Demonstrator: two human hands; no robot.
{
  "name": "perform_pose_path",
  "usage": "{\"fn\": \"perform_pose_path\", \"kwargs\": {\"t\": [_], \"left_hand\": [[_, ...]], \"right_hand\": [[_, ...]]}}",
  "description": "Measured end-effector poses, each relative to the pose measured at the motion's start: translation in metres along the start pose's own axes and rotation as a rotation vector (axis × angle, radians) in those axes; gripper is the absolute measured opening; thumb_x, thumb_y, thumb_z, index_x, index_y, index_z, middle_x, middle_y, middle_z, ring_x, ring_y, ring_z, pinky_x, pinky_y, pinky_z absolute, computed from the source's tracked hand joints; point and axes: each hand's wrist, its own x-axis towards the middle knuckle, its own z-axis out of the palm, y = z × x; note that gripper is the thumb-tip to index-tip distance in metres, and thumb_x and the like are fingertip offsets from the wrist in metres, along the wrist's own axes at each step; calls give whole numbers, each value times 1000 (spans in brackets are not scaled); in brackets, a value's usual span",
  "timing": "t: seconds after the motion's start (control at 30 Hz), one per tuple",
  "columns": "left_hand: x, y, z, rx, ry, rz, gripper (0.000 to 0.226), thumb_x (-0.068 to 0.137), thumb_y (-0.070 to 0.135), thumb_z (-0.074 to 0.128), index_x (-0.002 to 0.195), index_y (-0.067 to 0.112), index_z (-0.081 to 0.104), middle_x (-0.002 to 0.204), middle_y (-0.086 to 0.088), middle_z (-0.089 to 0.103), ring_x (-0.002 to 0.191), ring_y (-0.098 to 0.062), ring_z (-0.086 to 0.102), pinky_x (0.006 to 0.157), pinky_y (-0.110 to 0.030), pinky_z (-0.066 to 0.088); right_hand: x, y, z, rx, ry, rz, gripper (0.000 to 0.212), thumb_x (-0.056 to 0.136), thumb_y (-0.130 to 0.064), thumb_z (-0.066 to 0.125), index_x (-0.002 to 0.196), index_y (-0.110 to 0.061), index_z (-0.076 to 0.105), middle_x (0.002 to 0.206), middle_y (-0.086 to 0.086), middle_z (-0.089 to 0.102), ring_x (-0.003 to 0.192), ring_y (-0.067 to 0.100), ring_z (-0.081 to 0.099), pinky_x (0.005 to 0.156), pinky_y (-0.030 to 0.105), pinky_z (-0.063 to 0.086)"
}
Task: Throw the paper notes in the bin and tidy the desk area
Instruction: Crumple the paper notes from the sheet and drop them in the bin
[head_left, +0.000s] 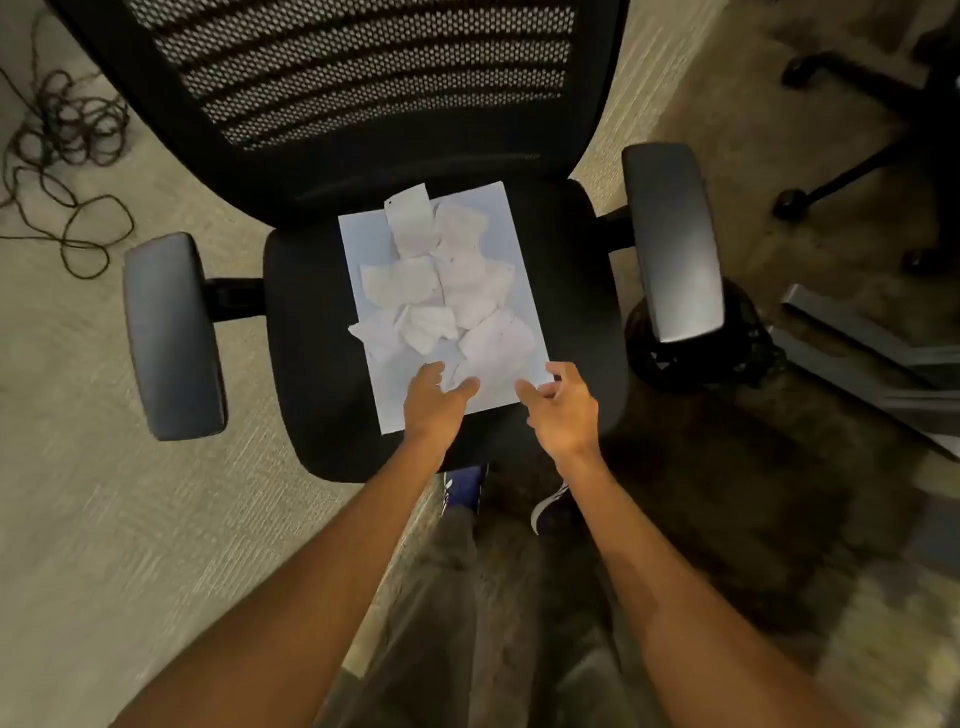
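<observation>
Several small white paper notes (441, 283), some crumpled, lie heaped on a large white sheet (511, 244) that rests on the black seat of an office chair (306, 364). My left hand (434, 402) hovers over the sheet's near edge, fingers spread, holding nothing. My right hand (563, 408) is at the sheet's near right corner, its fingers curled around that corner; I cannot tell whether they pinch it. A black mesh bin (727, 343) stands on the floor right of the chair, partly hidden by the right armrest (672, 239).
The chair's mesh backrest (353, 73) rises at the far side, and its left armrest (169, 332) juts out. A tangled black cable (67, 145) lies on the carpet far left. Another chair's wheeled base (872, 130) is at upper right. My feet stand under the seat's front edge.
</observation>
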Motion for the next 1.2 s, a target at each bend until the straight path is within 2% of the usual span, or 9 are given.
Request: {"fn": "perform_pose_path", "kwargs": {"t": [0.07,0.13,0.27,0.4,0.57,0.7,0.83,0.93,1.2], "left_hand": [[15,-3,11,-46,118,-26,65,90,38,71,146,15,46,148,-8,48,132,-26,50,95,-30,42],[22,-6,19,-114,209,-51,64,88,39,73,141,13,50,141,-8,53,118,-23,54,86,-28,40],[40,-1,34,-230,324,-118,60,82,42,78,130,13,57,129,-6,59,100,-17,55,79,-29,47],[55,6,44,-334,345,-225,51,81,42,80,119,13,62,117,-9,66,99,-27,65,89,-46,60],[69,11,45,-385,337,-260,33,79,36,83,99,14,67,100,-8,71,90,-28,69,85,-46,62],[69,10,46,-354,293,-236,14,83,25,80,75,23,68,91,-5,74,81,-21,68,64,-31,58],[65,8,46,-395,220,-217,8,85,14,77,81,21,76,95,-5,75,97,-27,69,92,-46,60],[57,6,46,-385,167,-182,12,87,13,75,81,23,75,94,-2,74,99,-24,68,95,-44,58],[19,-4,57,-148,-27,-55,21,89,16,72,82,35,66,107,2,68,103,-23,65,96,-42,56]], "right_hand": [[15,5,12,76,53,46,56,85,-42,74,131,-19,51,100,1,66,82,17,70,73,29,61],[22,5,22,137,126,66,57,83,-43,76,127,-18,52,91,-2,65,72,12,66,56,15,49],[42,-1,37,216,239,141,68,78,-48,79,129,-14,49,106,8,67,92,24,68,72,29,55],[52,-17,47,226,263,162,69,74,-51,81,122,-13,48,117,13,63,101,31,66,82,46,59],[56,-32,57,207,291,136,72,70,-49,84,119,-15,43,118,11,60,98,33,64,68,36,47],[59,-32,60,206,317,109,67,72,-42,84,117,-17,41,109,6,63,94,29,66,65,32,43],[63,-24,61,301,248,21,56,77,-25,84,117,-15,46,107,3,64,95,22,66,58,19,48],[61,-19,59,371,191,-34,50,79,-12,80,124,-16,57,104,-8,60,93,7,56,46,2,42],[24,32,21,585,85,61,47,79,-14,80,123,-18,66,106,-8,71,95,9,69,73,17,58]]}}
